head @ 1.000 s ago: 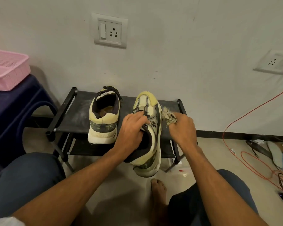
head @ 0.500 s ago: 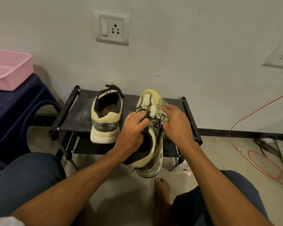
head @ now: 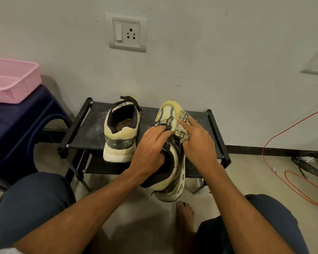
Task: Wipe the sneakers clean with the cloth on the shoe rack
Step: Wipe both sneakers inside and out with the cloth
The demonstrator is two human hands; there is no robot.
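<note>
— What's the person got hold of?
— The left hand grips a sneaker at its collar and laces, centre of the frame, toe up toward the wall, heel hanging in front of the shoe rack.
— And the cloth?
— Bunched in the right hand, which grasps it and presses it against the sneaker's right side, just below the toe.
— The other shoe?
— The second sneaker stands upright on the rack's top shelf, left of centre, heel toward us.
— Anything around?
— A pink basket on a blue stool at the left edge, a wall socket above, a red cable at the right.
</note>
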